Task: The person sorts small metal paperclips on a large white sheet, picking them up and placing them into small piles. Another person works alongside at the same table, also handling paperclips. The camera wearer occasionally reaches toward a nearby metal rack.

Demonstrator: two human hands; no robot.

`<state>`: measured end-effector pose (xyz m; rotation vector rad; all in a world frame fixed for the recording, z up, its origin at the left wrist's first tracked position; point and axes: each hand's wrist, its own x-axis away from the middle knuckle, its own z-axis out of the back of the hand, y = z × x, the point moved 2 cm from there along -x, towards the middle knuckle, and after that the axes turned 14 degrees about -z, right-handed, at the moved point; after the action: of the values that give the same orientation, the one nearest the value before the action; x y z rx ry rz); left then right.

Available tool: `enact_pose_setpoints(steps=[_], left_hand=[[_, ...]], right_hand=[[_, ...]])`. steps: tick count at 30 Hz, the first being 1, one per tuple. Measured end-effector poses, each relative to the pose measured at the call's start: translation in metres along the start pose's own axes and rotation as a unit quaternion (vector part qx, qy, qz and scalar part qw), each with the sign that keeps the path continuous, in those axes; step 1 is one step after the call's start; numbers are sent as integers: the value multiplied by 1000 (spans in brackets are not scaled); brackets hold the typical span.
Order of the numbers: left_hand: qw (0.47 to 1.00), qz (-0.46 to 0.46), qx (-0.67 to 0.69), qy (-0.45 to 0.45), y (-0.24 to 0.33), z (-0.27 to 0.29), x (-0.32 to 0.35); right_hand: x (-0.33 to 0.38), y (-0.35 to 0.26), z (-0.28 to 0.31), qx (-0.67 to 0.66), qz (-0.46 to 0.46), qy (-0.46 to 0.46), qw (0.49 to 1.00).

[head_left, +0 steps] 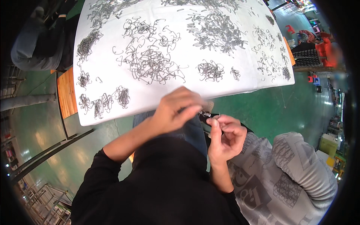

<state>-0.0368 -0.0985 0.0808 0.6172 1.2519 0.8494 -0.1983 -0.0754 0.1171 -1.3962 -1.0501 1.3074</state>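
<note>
Just off the near edge of the white-covered table (176, 89), my two hands are close together above my lap. My right hand (227, 138) is closed, thumb and forefinger pinched on a small metal piece (205, 114); its exact kind is too small to make out. My left hand (178, 110) bends in toward it from the left. Motion smears its fingertips, so whether they grip anything is unclear. Closest on the tabletop lie heaps of bent dark wire hooks: a large loose pile (152, 63), a smaller one (210, 70) and a tight bunch (122, 96).
A spread of short, narrow dark metal pieces (217, 30) covers the table's far middle. More hooks lie at the right (266, 62) and left (86, 45). A person in grey patterned clothing (285, 176) is close on my right; another person's leg (35, 45) shows far left.
</note>
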Motion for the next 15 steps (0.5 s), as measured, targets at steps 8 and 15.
enact_pose_setpoints(steps=[8, 15], left_hand=[[962, 89, -257, -14, -163, -3, -91], [926, 83, -366, -46, -207, -34, -127]], right_hand=[[-2, 4, 13, 73, 21, 1, 997], [-5, 8, 18, 110, 25, -13, 994]])
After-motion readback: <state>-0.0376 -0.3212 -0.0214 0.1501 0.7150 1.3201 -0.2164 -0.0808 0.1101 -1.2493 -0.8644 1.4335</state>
